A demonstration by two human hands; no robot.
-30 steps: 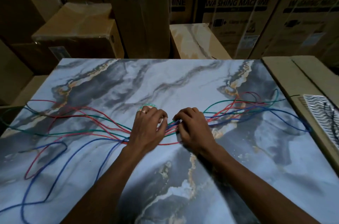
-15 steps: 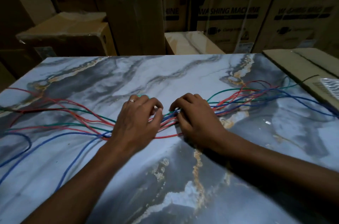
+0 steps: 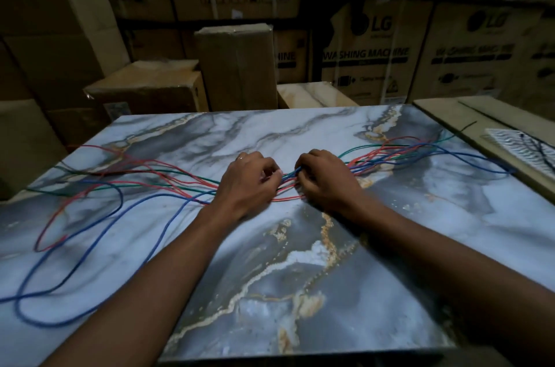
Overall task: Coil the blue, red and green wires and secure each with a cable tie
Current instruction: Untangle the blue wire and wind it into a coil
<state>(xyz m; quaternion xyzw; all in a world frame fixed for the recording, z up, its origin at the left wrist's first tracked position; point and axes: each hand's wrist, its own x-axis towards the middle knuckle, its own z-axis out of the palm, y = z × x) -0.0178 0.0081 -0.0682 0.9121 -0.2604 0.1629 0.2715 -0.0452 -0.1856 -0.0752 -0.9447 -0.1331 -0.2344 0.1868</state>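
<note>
Blue wire [image 3: 90,249], red wire [image 3: 48,225] and green wire [image 3: 126,186] lie tangled and uncoiled across the marble tabletop [image 3: 300,261], running from its left side to its right. The strands bunch together at the middle. My left hand [image 3: 246,183] and my right hand [image 3: 326,179] sit side by side on that bunch, fingers curled round the strands. The short stretch of wires between the two hands is visible. On the right the wires [image 3: 399,153] fan out in loops toward the table edge.
Cardboard boxes [image 3: 237,66] stand close behind the table, with washing machine cartons [image 3: 366,57] stacked further back. At the right sits a cardboard surface [image 3: 444,117] carrying a patterned white tray [image 3: 528,150] with thin dark ties in it.
The view has tilted up and the wires on the left have shifted. Both hands stay on the bunch at the middle, now gripping it a little more tightly.
</note>
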